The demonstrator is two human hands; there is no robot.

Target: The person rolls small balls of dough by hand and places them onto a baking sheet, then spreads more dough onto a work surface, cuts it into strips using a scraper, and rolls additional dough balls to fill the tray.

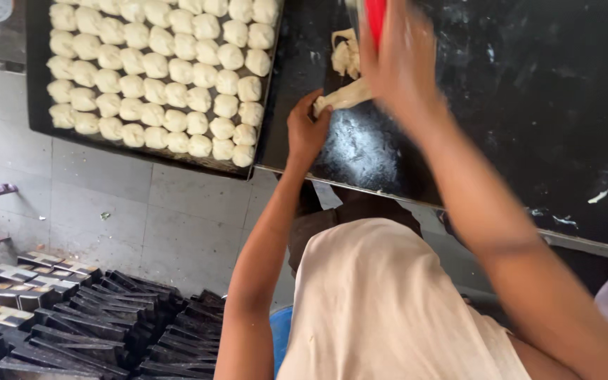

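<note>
Head view, left hand (307, 130): clenched on the near end of a dough strip (343, 96), fingers curled over it at the table edge.
Head view, right hand (397, 60): blurred, wrapped around a red-handled tool (376, 17); looks like a scraper or cutter, blade not clear; poised right over the far end of the strip.
Dough strip: pale, stretched out between the two hands, lying on the dark worktop (529, 105), just beyond the left knuckles.
Dough lump (346, 53): ragged heap just past the strip, under and left of the right hand, touching or nearly touching the strip; cannot tell which.
Handling, judged: soft, light, stretchy, probably tacky; sags and thins when pulled, tears if yanked. Best gripped at a thick end with a full pinch, as the left hand does, not by the thinned middle.
Left of the left hand: dark baking tray (36, 105) packed with rows of small dough balls (156, 70), resting beside the worktop.
Below the left arm: stack of dark loaf tins (72, 317) on a tiled floor (177, 218).
Near the body: light-coloured apron or shirt (381, 302) filling the lower middle.
Worktop: smeared with flour streaks and dough scraps to the right of the right forearm.
</note>
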